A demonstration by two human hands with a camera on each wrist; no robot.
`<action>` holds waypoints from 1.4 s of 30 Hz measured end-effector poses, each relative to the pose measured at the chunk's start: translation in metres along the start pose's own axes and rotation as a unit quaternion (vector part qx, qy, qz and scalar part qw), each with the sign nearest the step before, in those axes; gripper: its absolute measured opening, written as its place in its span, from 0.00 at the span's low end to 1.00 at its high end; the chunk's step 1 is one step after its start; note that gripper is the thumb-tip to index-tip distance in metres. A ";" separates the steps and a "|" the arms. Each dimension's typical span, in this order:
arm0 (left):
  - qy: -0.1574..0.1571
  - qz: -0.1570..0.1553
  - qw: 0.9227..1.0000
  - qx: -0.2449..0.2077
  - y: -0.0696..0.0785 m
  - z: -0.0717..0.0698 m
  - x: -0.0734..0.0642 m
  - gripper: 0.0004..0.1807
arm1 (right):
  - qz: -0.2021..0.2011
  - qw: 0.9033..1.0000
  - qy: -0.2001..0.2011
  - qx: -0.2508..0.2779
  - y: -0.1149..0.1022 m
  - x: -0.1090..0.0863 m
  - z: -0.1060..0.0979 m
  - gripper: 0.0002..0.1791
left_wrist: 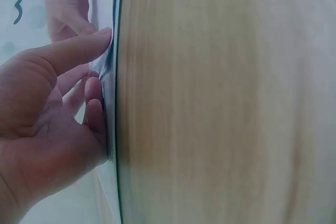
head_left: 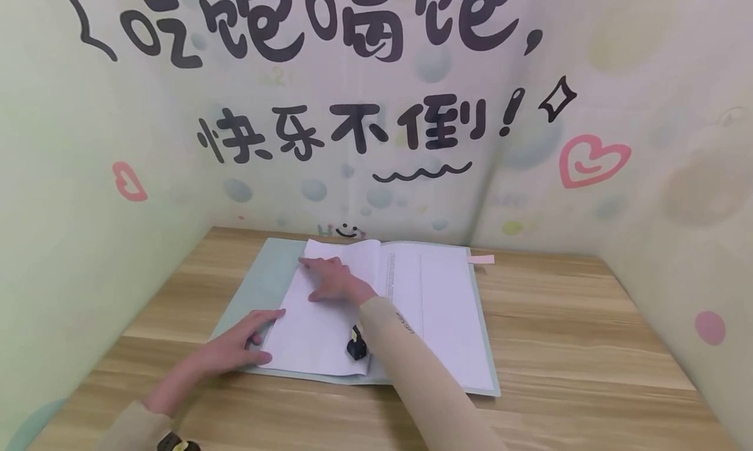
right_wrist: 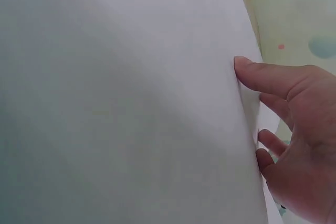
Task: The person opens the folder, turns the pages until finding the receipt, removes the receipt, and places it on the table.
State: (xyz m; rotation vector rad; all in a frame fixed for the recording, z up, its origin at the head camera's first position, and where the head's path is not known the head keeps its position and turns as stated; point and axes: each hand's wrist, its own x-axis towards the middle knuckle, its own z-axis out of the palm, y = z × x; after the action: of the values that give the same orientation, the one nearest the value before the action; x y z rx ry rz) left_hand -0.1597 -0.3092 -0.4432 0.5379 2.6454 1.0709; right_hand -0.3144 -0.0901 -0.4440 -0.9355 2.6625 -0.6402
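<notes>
An open book (head_left: 450,320) with white pages and a pale blue-green cover (head_left: 259,284) lies on the wooden table. Its left-hand page (head_left: 312,333) lies over toward the left and bulges up near the spine. At that page's lower left edge my left hand (head_left: 238,343) rests, thumb and forefinger apart. My right hand (head_left: 335,280) reaches across to the upper left of the same page, its fingers spread and fingertips at the outer edge. In the right wrist view, the thumb (right_wrist: 257,72) touches the white sheet. Neither hand grips anything.
A pink tab (head_left: 482,259) sticks out from the book's upper right edge. Bare wooden table (head_left: 576,333) extends to the right. Behind the table stands a wall (head_left: 365,196) with black lettering and hearts. A small black device (head_left: 356,344) sits at my right wrist.
</notes>
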 end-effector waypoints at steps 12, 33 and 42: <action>-0.012 0.049 0.998 0.022 -0.003 -0.001 0.001 0.37 | -0.007 0.994 -0.046 -0.100 -0.008 -0.003 0.001 0.30; 0.003 0.056 0.998 -0.013 -0.003 0.005 0.000 0.37 | -0.039 0.998 -0.008 -0.057 0.000 -0.022 -0.043 0.27; 0.005 0.055 0.998 -0.020 -0.001 0.003 0.000 0.37 | -0.051 0.993 0.107 0.005 0.028 -0.059 -0.098 0.28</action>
State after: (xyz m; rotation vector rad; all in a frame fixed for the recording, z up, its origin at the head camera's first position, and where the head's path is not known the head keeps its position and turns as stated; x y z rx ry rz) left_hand -0.1587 -0.3077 -0.4458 0.6792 2.6236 1.1586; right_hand -0.3204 -0.0016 -0.3665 -1.0600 2.8071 -0.8173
